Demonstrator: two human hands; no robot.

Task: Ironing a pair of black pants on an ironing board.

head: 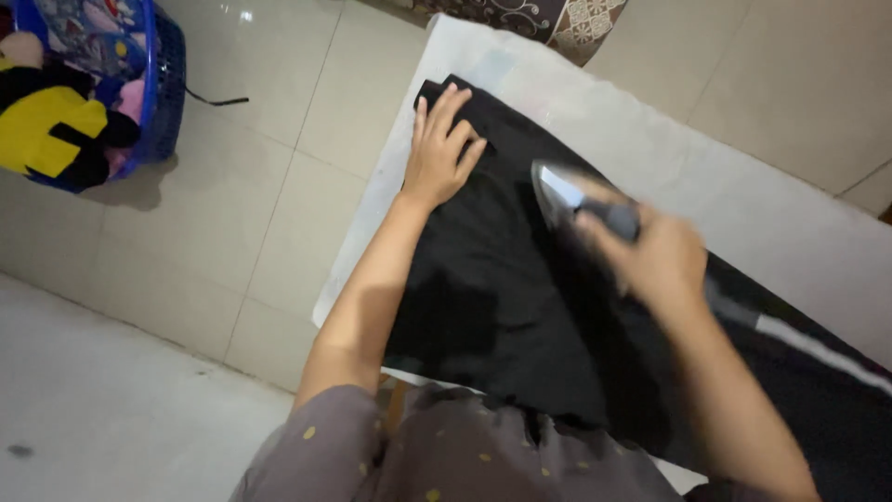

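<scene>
- Closest to the camera is the person's own top, a grey-brown sleeve (pixel 372 455) with small yellow dots, right at the bottom edge.
- Past that, a black garment (pixel 502 307) is spread across a white padded board (pixel 650 158), with part of it hanging off the near edge.
- Left hand (pixel 441 149) lies flat on the far corner of the cloth, fingers together and stretched out, pinning it down. Not gripping anything.
- Right hand (pixel 655 260) is wrapped around the handle of an iron (pixel 581 200), which is sitting on the black cloth near the middle. It's blurry, so looks like mid-stroke to me.
- So the step in hand reads as pressing the upper part of the garment while the other hand keeps it taut.
- Next move, I'd say, needs the flat hand kept well clear of the iron's tip, which points roughly its way.
- Off on the tiled floor (pixel 279 186), a blue laundry basket (pixel 163 93) full of colourful clothes.
</scene>
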